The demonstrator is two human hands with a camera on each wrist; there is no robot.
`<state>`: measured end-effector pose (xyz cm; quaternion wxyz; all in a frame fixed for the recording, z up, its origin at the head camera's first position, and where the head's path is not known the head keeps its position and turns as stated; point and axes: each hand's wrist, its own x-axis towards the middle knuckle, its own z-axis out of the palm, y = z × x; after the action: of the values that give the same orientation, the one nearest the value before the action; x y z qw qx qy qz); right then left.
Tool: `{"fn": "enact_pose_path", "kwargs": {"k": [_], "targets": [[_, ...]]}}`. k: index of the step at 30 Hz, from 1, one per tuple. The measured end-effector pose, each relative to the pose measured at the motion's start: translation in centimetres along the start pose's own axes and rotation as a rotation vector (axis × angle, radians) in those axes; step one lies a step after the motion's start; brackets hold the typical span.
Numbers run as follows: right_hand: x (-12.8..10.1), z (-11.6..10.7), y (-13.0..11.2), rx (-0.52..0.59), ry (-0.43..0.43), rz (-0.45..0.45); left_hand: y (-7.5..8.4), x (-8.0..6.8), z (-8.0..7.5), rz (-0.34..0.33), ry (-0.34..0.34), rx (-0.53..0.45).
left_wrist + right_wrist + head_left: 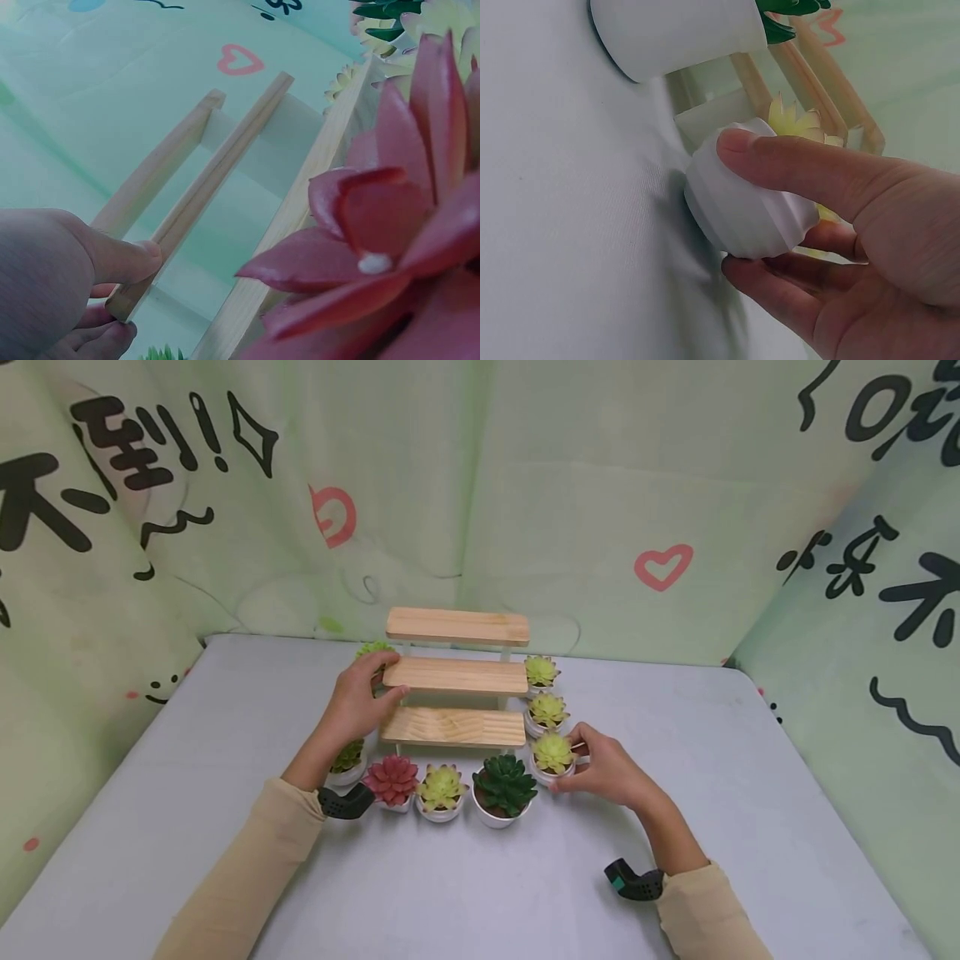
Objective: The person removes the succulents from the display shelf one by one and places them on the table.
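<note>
A three-tier wooden display stand (456, 677) with pale supports stands at the table's middle. At the left end of its middle shelf (202, 195), my left hand (358, 697) pinches the board, thumb on one face and fingers beneath. My right hand (609, 767) grips a small white ribbed pot (742, 199) holding a yellow-green succulent (553, 752), beside the stand's front right corner. The thumb lies on one side of the pot and the fingers on the other. The pot is close to the tabletop in the right wrist view.
Along the stand's front sit a red succulent (392, 779), a yellow-green one (441, 788) and a dark green one (505, 787). Two more yellow-green succulents line the right side, including one (548, 711). Green plants (348, 756) stand at the left. A printed curtain (480, 510) hangs behind.
</note>
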<state>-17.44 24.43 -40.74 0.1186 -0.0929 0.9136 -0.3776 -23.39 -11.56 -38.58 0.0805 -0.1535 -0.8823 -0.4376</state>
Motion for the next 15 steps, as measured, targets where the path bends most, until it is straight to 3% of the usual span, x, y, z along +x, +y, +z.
{"fn": "enact_pose_path", "kwargs": {"k": [9,15], "targets": [[0.33,0.03,0.55,0.020,-0.037,0.008,-0.04,-0.01,0.01,0.011,0.003,0.009],[0.46,-0.24,0.50,-0.025,-0.069,0.044,-0.04,-0.02,-0.01,0.009,0.003,0.000]]}}
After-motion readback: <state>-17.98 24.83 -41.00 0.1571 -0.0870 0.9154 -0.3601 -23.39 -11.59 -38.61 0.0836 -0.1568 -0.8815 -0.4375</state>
